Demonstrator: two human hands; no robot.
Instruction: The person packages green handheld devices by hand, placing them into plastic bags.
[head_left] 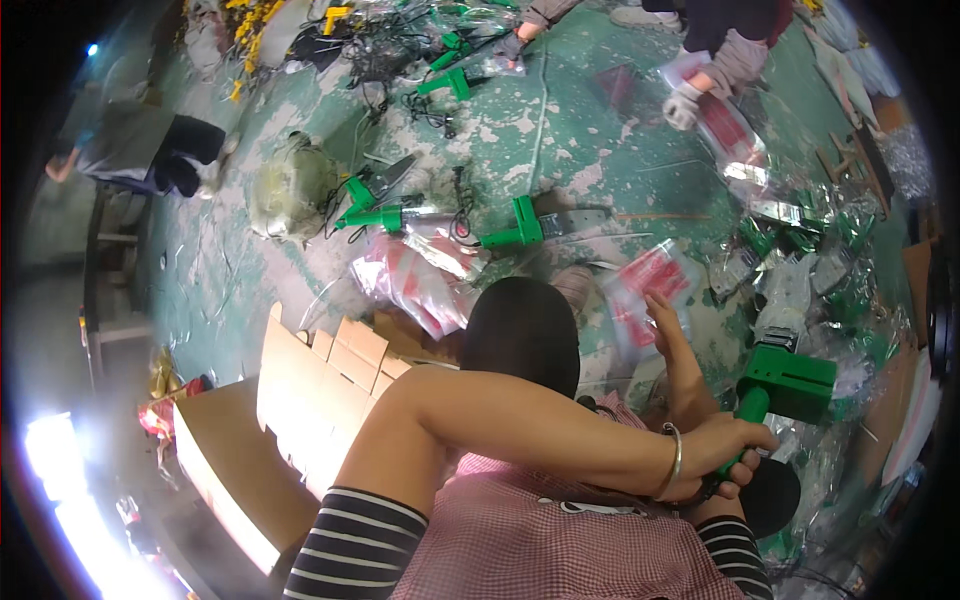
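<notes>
My left hand [727,455], with a bangle at the wrist, is closed around the handle of a green gun-shaped power tool [790,380]. A grey metal end [785,300] points away from the tool's boxy head. My left forearm crosses over to my right side. Above it, my right hand [660,318] is held up, fingers stretched, over a clear plastic bag with red print [640,285]. Whether the fingertips touch the bag I cannot tell. Part of my right forearm is hidden behind my left hand.
More green tools [525,225] with black cords lie ahead on the worn floor, near a pile of clear bags [415,280]. Wrapped tools [800,240] are heaped at right. An open cardboard box [240,450] stands left. A co-worker's gloved hand [683,105] holds a bag.
</notes>
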